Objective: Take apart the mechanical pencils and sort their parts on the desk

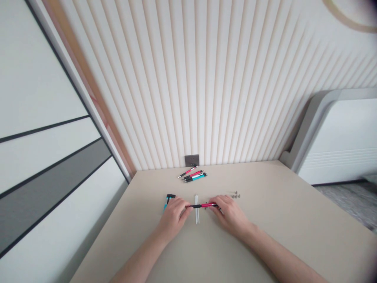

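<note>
A pen (203, 205) with a black grip and a red barrel lies level between my two hands, above the table. My left hand (176, 212) pinches its black end, and my right hand (226, 210) pinches the red end. Below the pen, thin white refills (196, 216) lie side by side on the table. Blue and black pen parts (168, 198) sit partly hidden behind my left hand. Beyond my right hand are several small grey pieces (235, 195), probably springs or tips, too small to tell. A few more tiny pieces show by the right fingertips.
Toward the back of the beige table (250, 177) lie several pens, among them a red pen (188, 171) and a blue pen (196, 178). A dark wall socket (192, 160) is just behind them on the ribbed wall. A white cabinet stands left, a padded headboard (338, 129) right.
</note>
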`<state>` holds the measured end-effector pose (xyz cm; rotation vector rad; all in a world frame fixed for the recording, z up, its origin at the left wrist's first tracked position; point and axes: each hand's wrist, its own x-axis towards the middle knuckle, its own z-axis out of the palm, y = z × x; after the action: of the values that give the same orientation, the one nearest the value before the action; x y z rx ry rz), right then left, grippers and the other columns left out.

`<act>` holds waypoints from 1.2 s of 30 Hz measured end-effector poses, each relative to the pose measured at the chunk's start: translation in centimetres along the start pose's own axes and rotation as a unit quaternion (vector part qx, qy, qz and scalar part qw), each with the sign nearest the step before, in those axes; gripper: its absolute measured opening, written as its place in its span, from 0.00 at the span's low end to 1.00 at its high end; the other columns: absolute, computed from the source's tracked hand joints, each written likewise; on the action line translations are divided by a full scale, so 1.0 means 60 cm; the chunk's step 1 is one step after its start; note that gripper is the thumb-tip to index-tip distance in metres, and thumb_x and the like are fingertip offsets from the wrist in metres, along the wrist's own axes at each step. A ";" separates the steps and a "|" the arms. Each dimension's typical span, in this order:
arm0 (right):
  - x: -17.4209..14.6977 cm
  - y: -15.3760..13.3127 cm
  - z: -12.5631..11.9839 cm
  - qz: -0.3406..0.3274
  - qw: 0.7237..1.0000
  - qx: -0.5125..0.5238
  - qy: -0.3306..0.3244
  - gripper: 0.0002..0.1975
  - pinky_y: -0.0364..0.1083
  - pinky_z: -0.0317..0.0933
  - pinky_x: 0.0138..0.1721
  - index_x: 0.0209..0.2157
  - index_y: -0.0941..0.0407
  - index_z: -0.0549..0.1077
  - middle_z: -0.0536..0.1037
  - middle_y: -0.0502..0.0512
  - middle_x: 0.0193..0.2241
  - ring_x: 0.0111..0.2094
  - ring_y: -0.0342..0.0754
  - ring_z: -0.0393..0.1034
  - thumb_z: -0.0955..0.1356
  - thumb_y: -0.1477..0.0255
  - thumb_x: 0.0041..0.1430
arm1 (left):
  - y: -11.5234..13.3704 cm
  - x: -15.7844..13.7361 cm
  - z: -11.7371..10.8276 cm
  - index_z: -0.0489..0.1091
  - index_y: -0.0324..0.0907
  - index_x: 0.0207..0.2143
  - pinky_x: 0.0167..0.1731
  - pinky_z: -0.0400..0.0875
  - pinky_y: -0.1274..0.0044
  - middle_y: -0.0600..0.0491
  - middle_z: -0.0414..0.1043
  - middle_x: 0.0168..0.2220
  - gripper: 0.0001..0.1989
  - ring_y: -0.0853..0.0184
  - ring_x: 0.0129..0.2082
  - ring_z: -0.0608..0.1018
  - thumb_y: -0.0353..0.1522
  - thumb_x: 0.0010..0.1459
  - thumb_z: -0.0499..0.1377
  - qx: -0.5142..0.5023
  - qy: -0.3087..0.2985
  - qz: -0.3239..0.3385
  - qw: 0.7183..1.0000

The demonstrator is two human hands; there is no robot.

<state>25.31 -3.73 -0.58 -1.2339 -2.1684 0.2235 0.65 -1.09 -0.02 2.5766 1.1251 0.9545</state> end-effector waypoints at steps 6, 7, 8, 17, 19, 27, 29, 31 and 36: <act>0.001 -0.008 -0.010 -0.046 0.998 -0.012 -0.041 0.13 0.46 0.60 0.38 0.50 0.51 0.70 0.77 0.55 0.35 0.35 0.48 0.71 0.61 0.65 0.68 | -0.001 -0.007 0.008 0.70 0.43 0.38 0.39 0.69 0.73 0.52 0.73 0.32 0.06 0.64 0.35 0.74 0.34 0.64 0.55 -0.053 0.004 0.006 0.999; 0.001 -0.010 -0.010 -0.054 0.997 -0.018 -0.048 0.13 0.45 0.60 0.37 0.48 0.51 0.71 0.77 0.55 0.34 0.34 0.48 0.71 0.61 0.64 0.68 | 0.000 -0.008 0.009 0.70 0.43 0.39 0.39 0.69 0.73 0.52 0.73 0.33 0.06 0.65 0.36 0.74 0.34 0.64 0.55 -0.067 0.006 0.003 0.998; 0.000 -0.011 -0.008 -0.059 0.997 -0.021 -0.052 0.13 0.45 0.60 0.36 0.46 0.51 0.72 0.76 0.54 0.33 0.33 0.47 0.71 0.60 0.64 0.68 | 0.001 -0.008 0.010 0.70 0.43 0.39 0.39 0.69 0.74 0.52 0.73 0.33 0.06 0.65 0.36 0.74 0.34 0.64 0.55 -0.082 0.007 -0.005 0.997; 0.000 -0.019 -0.001 -0.054 0.998 -0.011 -0.017 0.09 0.47 0.63 0.39 0.43 0.55 0.70 0.74 0.56 0.34 0.36 0.49 0.69 0.60 0.71 0.67 | 0.004 -0.002 0.004 0.71 0.43 0.37 0.37 0.69 0.75 0.54 0.74 0.31 0.05 0.66 0.33 0.74 0.34 0.61 0.57 -0.147 0.019 -0.104 0.984; 0.001 -0.021 -0.004 -0.049 0.998 -0.004 -0.027 0.13 0.47 0.64 0.40 0.49 0.54 0.68 0.74 0.57 0.35 0.37 0.49 0.70 0.58 0.73 0.67 | 0.004 -0.002 0.004 0.72 0.43 0.37 0.36 0.69 0.76 0.55 0.74 0.31 0.05 0.67 0.32 0.74 0.34 0.60 0.58 -0.150 0.022 -0.107 0.983; -0.006 -0.017 -0.003 -0.011 0.999 -0.036 -0.035 0.13 0.42 0.62 0.32 0.49 0.51 0.71 0.70 0.56 0.40 0.27 0.42 0.67 0.59 0.70 0.68 | -0.001 -0.003 0.010 0.72 0.43 0.38 0.37 0.69 0.76 0.54 0.74 0.32 0.07 0.67 0.32 0.75 0.35 0.60 0.57 -0.188 0.039 -0.135 0.972; -0.005 -0.014 -0.004 -0.011 0.998 -0.044 -0.039 0.13 0.41 0.61 0.32 0.43 0.52 0.73 0.72 0.54 0.37 0.28 0.42 0.68 0.59 0.67 0.69 | -0.002 -0.004 0.011 0.71 0.43 0.39 0.39 0.69 0.76 0.53 0.75 0.35 0.07 0.66 0.34 0.75 0.35 0.61 0.57 -0.218 0.033 -0.148 0.964; -0.004 -0.011 -0.005 -0.006 0.998 -0.054 -0.039 0.14 0.41 0.59 0.33 0.38 0.54 0.73 0.73 0.53 0.33 0.30 0.43 0.70 0.58 0.67 0.69 | -0.004 -0.004 0.012 0.71 0.43 0.40 0.41 0.68 0.75 0.51 0.75 0.38 0.07 0.65 0.37 0.75 0.35 0.61 0.57 -0.252 0.035 -0.164 0.953; -0.003 -0.008 -0.007 0.029 0.997 -0.072 -0.026 0.14 0.41 0.57 0.33 0.36 0.55 0.72 0.74 0.52 0.31 0.31 0.44 0.71 0.57 0.70 0.69 | -0.011 -0.005 0.016 0.68 0.42 0.41 0.42 0.68 0.74 0.50 0.74 0.37 0.09 0.64 0.38 0.75 0.37 0.61 0.58 -0.307 0.071 -0.205 0.927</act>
<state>25.30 -4.24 -0.10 -1.3854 -2.2271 0.1260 0.71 -0.73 -1.19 1.7194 1.1079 1.1629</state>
